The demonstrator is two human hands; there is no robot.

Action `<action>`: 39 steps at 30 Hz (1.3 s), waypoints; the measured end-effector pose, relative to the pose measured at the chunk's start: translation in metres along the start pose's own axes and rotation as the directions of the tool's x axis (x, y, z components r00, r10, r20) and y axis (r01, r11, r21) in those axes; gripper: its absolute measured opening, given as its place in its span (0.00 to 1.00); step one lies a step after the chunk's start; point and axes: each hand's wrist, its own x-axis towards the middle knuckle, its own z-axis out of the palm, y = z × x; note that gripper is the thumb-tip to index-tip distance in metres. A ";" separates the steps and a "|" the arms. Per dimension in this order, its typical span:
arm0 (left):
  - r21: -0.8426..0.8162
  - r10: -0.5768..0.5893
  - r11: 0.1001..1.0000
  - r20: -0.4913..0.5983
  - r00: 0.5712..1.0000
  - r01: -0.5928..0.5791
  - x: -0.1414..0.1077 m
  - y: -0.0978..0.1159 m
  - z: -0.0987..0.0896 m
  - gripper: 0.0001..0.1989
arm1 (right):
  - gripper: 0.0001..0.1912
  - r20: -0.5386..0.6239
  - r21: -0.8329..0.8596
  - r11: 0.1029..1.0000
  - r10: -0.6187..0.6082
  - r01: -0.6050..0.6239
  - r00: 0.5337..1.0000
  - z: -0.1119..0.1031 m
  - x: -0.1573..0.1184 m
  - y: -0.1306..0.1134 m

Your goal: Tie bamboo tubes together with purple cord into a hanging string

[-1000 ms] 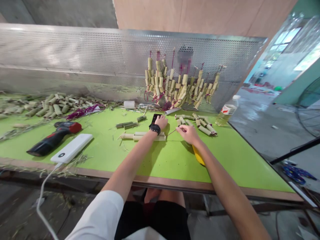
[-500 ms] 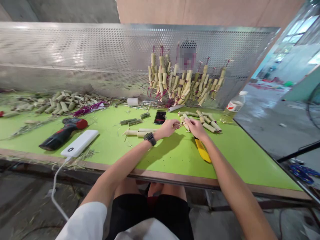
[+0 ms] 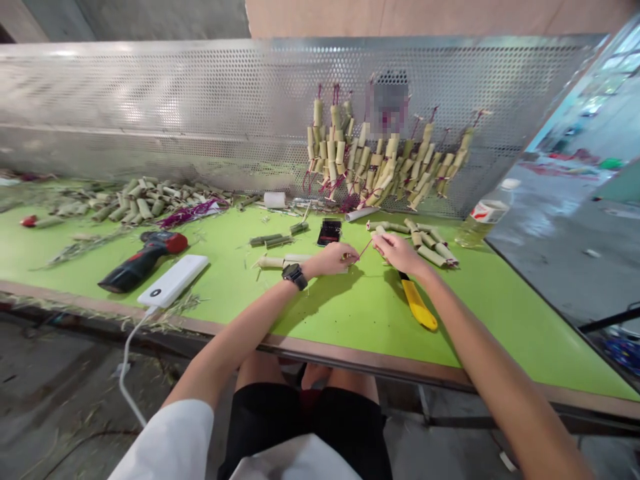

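A thin dark red cord (image 3: 367, 248) runs taut between my two hands above the green table. My left hand (image 3: 336, 260), with a black watch on its wrist, pinches the cord's lower left end. At the upper right end the fingers of my right hand (image 3: 399, 253) are closed on the cord, beside a small pale bamboo end. Just behind my right hand lie several strung bamboo tubes (image 3: 434, 255). Pale bamboo pieces (image 3: 271, 263) lie behind my left wrist and are partly covered. Below my right wrist rests a tool with a yellow handle (image 3: 419, 307), its far end hidden.
Strung bamboo figures (image 3: 333, 153) hang on the perforated metal panel (image 3: 200, 100). On the left are a bamboo pile (image 3: 143, 200), purple cord (image 3: 187, 213), a cordless drill (image 3: 145, 260) and a white power bank (image 3: 174, 280). A phone (image 3: 329, 232) and a bottle (image 3: 485, 217) stand farther back.
My hands have moved slightly apart, and the red cord now shows stretched between them. The view has swung a little to the left.
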 end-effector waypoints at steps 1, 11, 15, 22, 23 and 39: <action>0.012 -0.011 1.000 0.012 1.000 0.010 -0.001 -0.001 0.002 0.14 | 0.26 -0.004 0.072 0.997 0.012 -0.012 1.000 0.003 0.001 0.002; -0.274 -0.021 0.962 -0.061 0.998 0.004 -0.008 0.016 0.009 0.12 | 0.31 -0.215 0.077 0.992 -0.086 0.104 0.973 0.020 -0.013 0.016; -0.491 -0.088 0.871 -0.097 0.991 0.030 -0.007 0.019 0.012 0.16 | 0.34 -0.212 -0.129 0.984 -0.146 0.120 0.966 0.016 -0.015 0.017; -0.469 -0.158 0.883 -0.301 0.941 -0.002 -0.003 0.011 0.017 0.11 | 0.25 0.063 -0.299 0.911 -0.277 0.283 0.959 0.020 -0.023 0.005; -0.413 -0.154 0.911 -0.317 0.936 0.011 -0.003 0.009 0.018 0.09 | 0.24 0.085 -0.334 0.887 -0.309 0.319 0.947 0.021 -0.025 0.003; -0.461 -0.178 0.883 -0.145 0.973 0.093 -0.004 -0.001 0.022 0.14 | 0.22 -0.286 -0.348 0.933 -0.196 0.089 0.938 0.012 -0.015 0.028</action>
